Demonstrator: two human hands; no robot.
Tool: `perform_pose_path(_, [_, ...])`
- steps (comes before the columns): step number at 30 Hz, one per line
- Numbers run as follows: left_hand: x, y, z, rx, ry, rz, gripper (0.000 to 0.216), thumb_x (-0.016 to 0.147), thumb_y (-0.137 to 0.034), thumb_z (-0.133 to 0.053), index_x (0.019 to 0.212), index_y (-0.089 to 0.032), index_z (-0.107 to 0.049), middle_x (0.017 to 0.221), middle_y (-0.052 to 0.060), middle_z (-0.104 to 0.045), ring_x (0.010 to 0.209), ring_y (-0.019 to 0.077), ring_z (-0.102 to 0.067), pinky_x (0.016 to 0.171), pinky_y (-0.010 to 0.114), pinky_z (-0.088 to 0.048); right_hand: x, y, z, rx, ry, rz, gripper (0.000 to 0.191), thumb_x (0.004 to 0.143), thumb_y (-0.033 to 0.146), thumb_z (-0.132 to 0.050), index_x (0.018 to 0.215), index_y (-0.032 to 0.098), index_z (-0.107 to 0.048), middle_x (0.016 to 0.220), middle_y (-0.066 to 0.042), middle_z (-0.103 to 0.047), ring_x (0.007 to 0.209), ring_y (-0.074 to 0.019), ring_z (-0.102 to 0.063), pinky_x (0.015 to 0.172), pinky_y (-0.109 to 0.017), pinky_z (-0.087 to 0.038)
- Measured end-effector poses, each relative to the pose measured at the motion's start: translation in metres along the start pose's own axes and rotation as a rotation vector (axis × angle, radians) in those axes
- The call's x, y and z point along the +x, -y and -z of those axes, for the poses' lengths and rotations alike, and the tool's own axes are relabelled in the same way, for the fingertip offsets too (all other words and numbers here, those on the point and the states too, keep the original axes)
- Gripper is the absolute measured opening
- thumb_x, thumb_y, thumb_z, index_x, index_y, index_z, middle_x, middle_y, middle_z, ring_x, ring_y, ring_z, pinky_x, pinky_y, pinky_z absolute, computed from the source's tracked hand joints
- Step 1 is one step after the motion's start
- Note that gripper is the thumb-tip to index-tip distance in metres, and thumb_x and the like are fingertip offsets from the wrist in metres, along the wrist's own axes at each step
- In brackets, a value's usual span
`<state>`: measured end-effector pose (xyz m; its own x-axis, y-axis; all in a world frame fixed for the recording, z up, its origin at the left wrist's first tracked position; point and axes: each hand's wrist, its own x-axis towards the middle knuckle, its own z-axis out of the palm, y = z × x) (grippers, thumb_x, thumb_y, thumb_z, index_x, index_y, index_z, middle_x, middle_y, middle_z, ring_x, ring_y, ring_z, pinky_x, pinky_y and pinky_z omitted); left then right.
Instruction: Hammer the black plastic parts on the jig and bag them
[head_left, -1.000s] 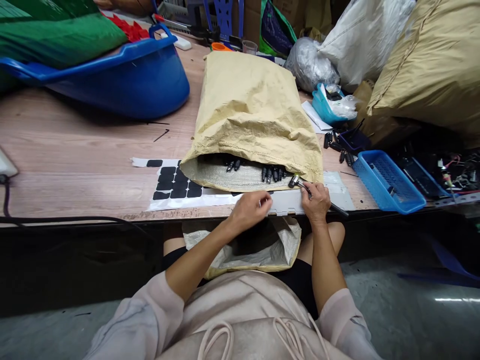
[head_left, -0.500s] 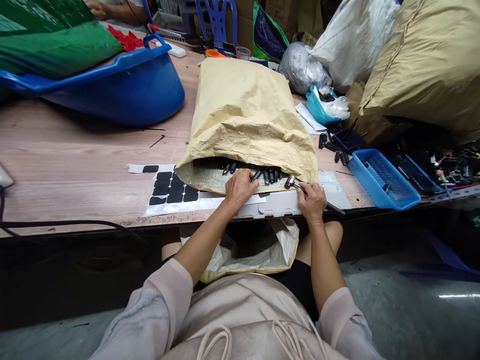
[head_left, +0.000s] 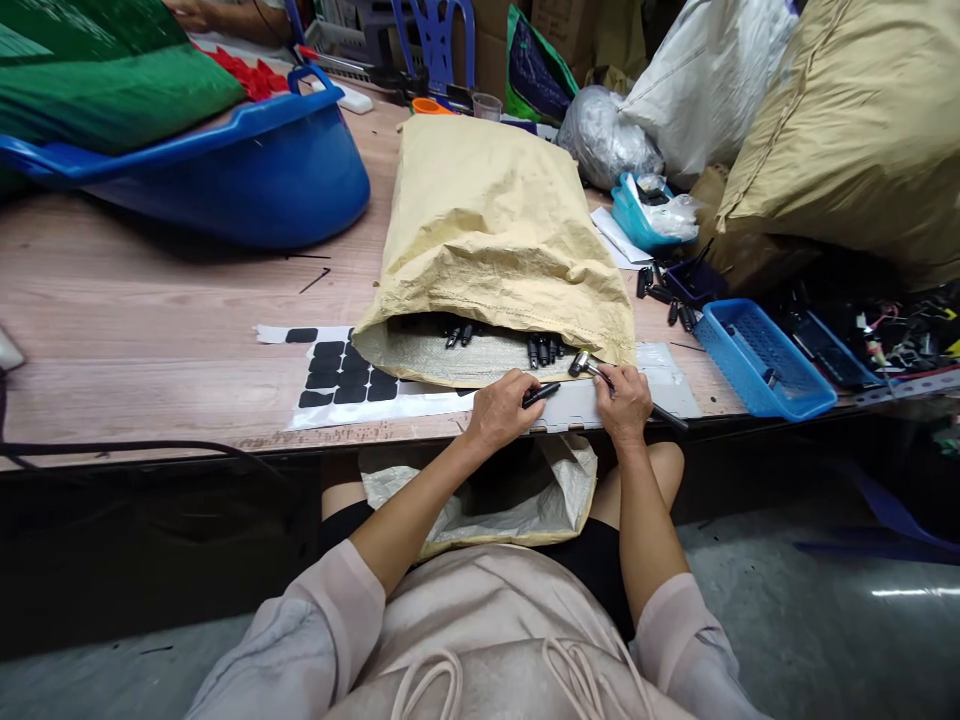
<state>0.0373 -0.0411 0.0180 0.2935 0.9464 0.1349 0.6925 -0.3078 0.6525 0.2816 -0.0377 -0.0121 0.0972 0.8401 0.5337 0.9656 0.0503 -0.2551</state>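
A tan woven sack (head_left: 495,230) lies on the wooden table (head_left: 150,330), its mouth facing me with several small black parts (head_left: 543,350) inside. My left hand (head_left: 499,410) is closed on one small black part (head_left: 541,393) just in front of the sack's mouth, over a white card (head_left: 570,405). My right hand (head_left: 624,402) grips a small hammer (head_left: 585,365) with a metal head and dark handle, resting at the sack's right corner. A white sheet with black pads (head_left: 341,372) lies to the left of my hands.
A big blue tub (head_left: 247,170) with green cloth stands at the back left. A blue basket (head_left: 761,358), a teal tray (head_left: 637,215) and loose black parts lie right. Large stuffed sacks (head_left: 855,130) fill the far right. An open bag (head_left: 517,500) sits in my lap. A black cable (head_left: 135,445) runs along the table's edge.
My left hand reached into the sack's mouth, took a black part and drew back to the table edge with it. The right hand stayed put on the hammer.
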Motion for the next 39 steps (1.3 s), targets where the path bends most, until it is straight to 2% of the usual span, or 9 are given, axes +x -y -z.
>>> perform_pose_path(4, [0.001,0.001,-0.001,0.020,-0.004,0.013,0.013,0.090,-0.033,-0.071,0.100,-0.024,-0.071,0.099,0.001,-0.071,0.086,0.0171,-0.067,0.071,0.027,-0.047,0.001,-0.001,0.002,0.007,-0.008,0.022,0.024,0.100,0.033,-0.056,0.108,0.025,-0.077,0.097,-0.008,-0.068,0.091,-0.0247,-0.054,0.086,-0.036,-0.044])
perform_pose_path(8, [0.002,-0.001,0.000,0.012,0.014,0.041,0.012,0.090,-0.032,-0.071,0.100,-0.024,-0.072,0.099,0.000,-0.071,0.085,0.0165,-0.067,0.072,0.027,-0.047,0.000,0.006,0.015,0.048,-0.038,0.057,0.027,0.103,0.033,-0.052,0.106,0.022,-0.077,0.097,-0.009,-0.069,0.090,-0.0250,-0.058,0.087,-0.038,-0.047])
perform_pose_path(11, [0.003,-0.003,0.000,0.006,0.024,0.067,0.014,0.089,-0.032,-0.072,0.101,-0.025,-0.073,0.101,0.000,-0.072,0.087,0.0168,-0.067,0.072,0.028,-0.046,-0.006,0.021,0.032,0.162,-0.065,0.065,0.029,0.105,0.035,-0.050,0.111,0.022,-0.075,0.100,-0.009,-0.071,0.095,-0.0241,-0.064,0.088,-0.036,-0.051])
perform_pose_path(14, [0.004,-0.004,0.001,0.005,0.044,0.099,0.014,0.089,-0.034,-0.073,0.100,-0.025,-0.074,0.099,0.000,-0.072,0.089,0.0175,-0.067,0.071,0.028,-0.045,-0.013,0.039,0.049,0.289,-0.024,0.105,0.029,0.107,0.034,-0.049,0.117,0.024,-0.074,0.104,-0.009,-0.072,0.099,-0.0221,-0.068,0.090,-0.033,-0.054])
perform_pose_path(17, [0.005,-0.005,0.001,0.003,0.047,0.101,0.014,0.089,-0.034,-0.073,0.100,-0.026,-0.074,0.098,0.000,-0.072,0.088,0.0176,-0.067,0.070,0.028,-0.045,-0.018,0.052,0.058,0.304,-0.016,0.130,0.030,0.108,0.033,-0.048,0.120,0.023,-0.074,0.106,-0.009,-0.073,0.100,-0.0214,-0.069,0.090,-0.032,-0.054])
perform_pose_path(24, [0.003,-0.005,0.000,-0.017,0.018,0.091,0.013,0.088,-0.032,-0.074,0.099,-0.026,-0.073,0.100,0.000,-0.072,0.087,0.0175,-0.066,0.071,0.028,-0.046,-0.025,0.058,0.057,0.152,0.093,0.112,0.032,0.108,0.034,-0.046,0.116,0.024,-0.075,0.096,-0.007,-0.072,0.088,-0.0198,-0.068,0.079,-0.028,-0.052])
perform_pose_path(29, [0.002,-0.004,-0.001,-0.027,0.007,0.082,0.013,0.089,-0.031,-0.074,0.101,-0.027,-0.073,0.103,0.000,-0.072,0.088,0.0172,-0.067,0.073,0.028,-0.047,-0.024,0.069,0.064,0.199,0.062,0.137,0.033,0.109,0.034,-0.046,0.120,0.023,-0.074,0.101,-0.008,-0.073,0.094,-0.0202,-0.069,0.086,-0.029,-0.053])
perform_pose_path(33, [0.002,-0.004,-0.002,-0.020,0.005,0.090,0.014,0.089,-0.032,-0.075,0.102,-0.027,-0.074,0.101,0.000,-0.071,0.091,0.0181,-0.067,0.073,0.028,-0.047,-0.028,0.076,0.061,0.190,0.115,0.190,0.031,0.108,0.033,-0.047,0.119,0.023,-0.075,0.096,-0.007,-0.073,0.088,-0.0191,-0.069,0.080,-0.028,-0.052])
perform_pose_path(39, [0.001,-0.003,-0.003,-0.019,-0.008,0.073,0.014,0.089,-0.031,-0.074,0.101,-0.025,-0.073,0.102,0.000,-0.072,0.090,0.0180,-0.067,0.075,0.028,-0.048,-0.017,0.062,0.055,0.183,0.057,0.141,0.031,0.108,0.035,-0.047,0.117,0.023,-0.074,0.102,-0.009,-0.073,0.096,-0.0209,-0.068,0.088,-0.031,-0.052])
